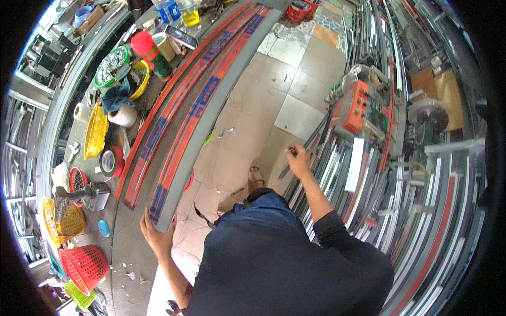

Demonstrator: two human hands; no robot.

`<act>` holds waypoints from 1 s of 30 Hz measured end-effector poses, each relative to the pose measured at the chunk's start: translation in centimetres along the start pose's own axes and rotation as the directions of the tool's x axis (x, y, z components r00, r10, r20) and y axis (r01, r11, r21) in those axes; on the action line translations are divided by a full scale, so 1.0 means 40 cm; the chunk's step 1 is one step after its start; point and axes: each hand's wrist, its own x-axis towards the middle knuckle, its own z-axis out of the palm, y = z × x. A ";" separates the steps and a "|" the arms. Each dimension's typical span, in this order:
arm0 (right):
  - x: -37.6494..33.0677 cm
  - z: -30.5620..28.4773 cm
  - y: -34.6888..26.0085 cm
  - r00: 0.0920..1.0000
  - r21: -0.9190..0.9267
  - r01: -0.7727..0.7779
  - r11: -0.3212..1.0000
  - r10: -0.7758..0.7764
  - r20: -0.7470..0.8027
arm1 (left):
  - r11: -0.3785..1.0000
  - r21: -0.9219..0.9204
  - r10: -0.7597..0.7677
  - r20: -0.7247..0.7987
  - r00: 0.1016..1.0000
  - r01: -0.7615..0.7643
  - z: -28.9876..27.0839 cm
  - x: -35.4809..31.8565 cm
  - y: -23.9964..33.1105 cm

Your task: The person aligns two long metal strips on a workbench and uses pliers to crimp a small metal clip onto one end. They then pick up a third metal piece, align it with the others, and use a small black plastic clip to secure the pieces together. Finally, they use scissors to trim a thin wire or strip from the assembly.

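Observation:
My left hand (157,236) grips the near end of a long grey profile bar (227,87) at the bench edge, fingers on one side and thumb on the other. Red and blue printed film covers much of the bar's upper face. Alongside it on the bench lie two more film-covered bars, a wide one (145,168) and a narrower red one (167,97). Out over the floor on the right, my right hand (299,160) is raised with its fingers curled together. Whether it holds something small cannot be made out.
On the bench stand a red spray can (145,46), tape rolls (112,160), a phone (181,38), a clamp-like metal tool (92,196) and several plastic baskets (84,268). A red machine box (354,108) and racks of long profiles (421,247) line the right side of the tiled floor (253,105).

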 end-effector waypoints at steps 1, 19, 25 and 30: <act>0.024 0.008 0.000 0.998 0.031 0.056 0.998 -0.057 0.028 | 0.999 0.019 -0.029 0.057 0.998 0.027 -0.004 0.021 -0.004; 0.341 0.187 -0.609 0.451 0.473 0.650 0.595 -0.803 0.390 | 0.980 0.049 -0.196 0.045 0.980 0.194 -0.025 0.055 0.018; 0.280 0.303 -0.680 0.337 0.444 0.678 0.585 -0.785 0.519 | 0.974 0.011 -0.228 0.005 0.974 0.228 -0.011 0.040 0.013; 0.255 0.330 -0.646 0.285 0.390 0.793 0.468 -0.851 0.441 | 0.972 -0.003 -0.236 -0.037 0.971 0.236 0.001 0.025 0.007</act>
